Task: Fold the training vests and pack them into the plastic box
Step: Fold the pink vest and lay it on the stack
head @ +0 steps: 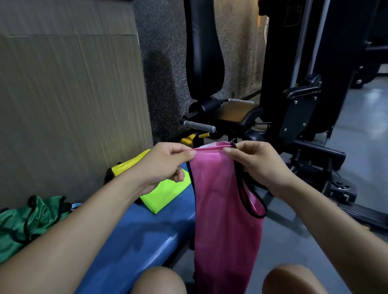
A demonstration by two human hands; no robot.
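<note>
Left hand (164,165) and right hand (257,162) each pinch top edge of pink vest (224,225), fingers curled, vest hanging between knees; folded lime vest (166,194) and crumpled green vest (20,226) on blue bench (135,239)

Left hand (166,164) and right hand (257,162) pinch the hanging pink vest (224,225) over a blue bench (130,240)

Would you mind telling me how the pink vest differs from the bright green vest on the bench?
The pink vest hangs from both hands, left hand and right hand; the bright green vest lies on the blue bench. The pink one hangs long, the green one folded flat. Both look like thin training vests.
</note>
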